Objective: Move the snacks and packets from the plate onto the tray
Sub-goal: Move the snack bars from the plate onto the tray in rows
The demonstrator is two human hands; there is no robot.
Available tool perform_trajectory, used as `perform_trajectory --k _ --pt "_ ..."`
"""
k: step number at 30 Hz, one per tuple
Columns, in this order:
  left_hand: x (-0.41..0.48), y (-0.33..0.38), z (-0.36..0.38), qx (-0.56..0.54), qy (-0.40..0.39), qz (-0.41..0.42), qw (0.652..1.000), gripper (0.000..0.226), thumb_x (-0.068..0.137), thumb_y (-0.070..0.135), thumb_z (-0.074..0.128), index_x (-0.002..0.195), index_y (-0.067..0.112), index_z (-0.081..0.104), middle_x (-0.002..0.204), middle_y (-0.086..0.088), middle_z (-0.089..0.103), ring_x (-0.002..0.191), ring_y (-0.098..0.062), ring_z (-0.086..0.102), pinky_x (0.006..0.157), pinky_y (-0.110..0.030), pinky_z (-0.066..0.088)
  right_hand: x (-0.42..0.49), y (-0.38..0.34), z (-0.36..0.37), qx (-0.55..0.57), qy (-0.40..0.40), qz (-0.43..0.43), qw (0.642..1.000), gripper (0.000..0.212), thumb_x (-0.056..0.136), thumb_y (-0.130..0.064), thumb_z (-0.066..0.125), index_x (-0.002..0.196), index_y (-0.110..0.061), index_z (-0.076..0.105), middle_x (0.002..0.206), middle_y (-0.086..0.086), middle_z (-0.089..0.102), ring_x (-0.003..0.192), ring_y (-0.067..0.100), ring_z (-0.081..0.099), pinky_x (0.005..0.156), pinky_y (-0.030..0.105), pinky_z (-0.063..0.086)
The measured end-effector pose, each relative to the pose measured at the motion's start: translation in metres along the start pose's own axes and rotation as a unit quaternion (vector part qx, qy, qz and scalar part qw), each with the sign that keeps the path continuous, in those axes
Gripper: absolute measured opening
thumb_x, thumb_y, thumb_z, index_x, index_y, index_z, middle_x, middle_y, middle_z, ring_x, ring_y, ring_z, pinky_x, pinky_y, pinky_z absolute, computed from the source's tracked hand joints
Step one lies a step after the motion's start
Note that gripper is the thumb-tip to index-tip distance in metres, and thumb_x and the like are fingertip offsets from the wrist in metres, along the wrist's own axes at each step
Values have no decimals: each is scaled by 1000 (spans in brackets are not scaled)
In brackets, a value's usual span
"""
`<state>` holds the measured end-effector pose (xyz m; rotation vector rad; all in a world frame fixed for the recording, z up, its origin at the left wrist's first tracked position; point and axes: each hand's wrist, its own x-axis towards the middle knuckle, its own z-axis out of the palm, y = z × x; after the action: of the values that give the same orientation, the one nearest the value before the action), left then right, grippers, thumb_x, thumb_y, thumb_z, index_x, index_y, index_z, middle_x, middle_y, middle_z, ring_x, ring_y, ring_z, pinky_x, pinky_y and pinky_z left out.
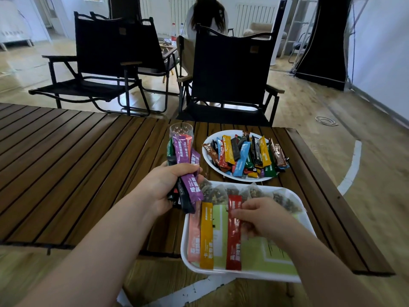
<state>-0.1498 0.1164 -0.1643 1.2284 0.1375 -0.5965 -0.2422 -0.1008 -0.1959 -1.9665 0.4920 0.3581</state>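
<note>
Head view: your left hand [171,187] grips a bundle of stick packets [188,173] in curled fingers, forearm raised over the table [66,162], beside the far left corner of the white tray [243,274]. Your right hand [259,218] rests on that tray at the table's near right edge, fingertips pinching a red packet [234,231] that lies flat. A heap of packets [243,154] fills the plate [205,149] beyond. Your fingers hide the bundle's middle.

Glossy packets [241,155], slatted wooden table [77,156]
</note>
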Motion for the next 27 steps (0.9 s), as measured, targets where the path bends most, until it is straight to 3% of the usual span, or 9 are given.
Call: perform_trajectory --k 3,7,10,14,17,20,23,25,27 --pt "0 -1 -1 -6 -14 -3 1000 41 84 10 76 122 13 61 109 -15 77 86 -24 79 67 -38 64 11 5 15 -81 0 37 996 14 95 -21 70 93 -8 72 76 9 75 59 15 69 57 27 60" --pt "0 1 -3 -11 -32 2 999 42 80 9 76 119 12 61 92 -10 79 72 -19 77 60 -33 62 12 10 27 -192 -43 68 978 25 92 -29 74 87 -5 73 61 3 71 43 9 65 46 22 54" --pt "0 3 -5 12 -41 15 999 52 72 13 79 121 13 61 100 -10 79 78 -21 77 65 -34 63 11 12 36 -216 -61 56 973 23 90 -31 75 82 -9 73 62 -1 70 43 5 63 49 22 54" --pt "-3 6 -4 63 -79 14 995 52 78 12 76 128 13 59 107 -11 79 87 -23 78 67 -36 63 9 8 33 -218 -19 5 976 21 91 -37 73 77 -21 71 69 -6 70 51 2 60 52 20 49" --pt "-8 10 -5 108 -144 -7 984 49 78 12 75 125 8 61 103 -12 79 85 -23 78 65 -32 62 6 -2 20 -53 91 -95 990 29 95 -46 64 79 -21 70 71 -3 69 52 3 58 47 16 44" --pt "-11 10 -4 162 -199 -31 966 48 81 12 79 124 7 60 106 -15 78 91 -25 77 70 -32 62 -2 -13 9 250 81 -170 950 31 87 -47 72 87 -16 76 73 11 65 51 8 50 43 20 38" --pt "-11 5 1 194 -233 -53 951 50 78 12 77 124 8 60 106 -12 78 94 -24 77 74 -31 61 -9 -16 11 291 53 -187 937 25 76 -46 77 92 -26 79 70 4 60 53 7 45 44 19 34" --pt "-11 2 4 206 -243 -60 946 52 78 12 77 126 9 58 107 -11 78 97 -25 76 75 -32 61 -10 -15 13 286 64 -182 939 5 85 -31 77 86 -27 77 66 2 57 53 8 44 45 19 36" --pt "-10 1 5 203 -238 -63 948 54 77 13 77 127 7 57 108 -13 77 96 -26 76 76 -33 61 -11 -14 10 292 85 -179 935 12 94 -20 70 83 -24 73 62 -2 58 51 6 47 44 17 38"
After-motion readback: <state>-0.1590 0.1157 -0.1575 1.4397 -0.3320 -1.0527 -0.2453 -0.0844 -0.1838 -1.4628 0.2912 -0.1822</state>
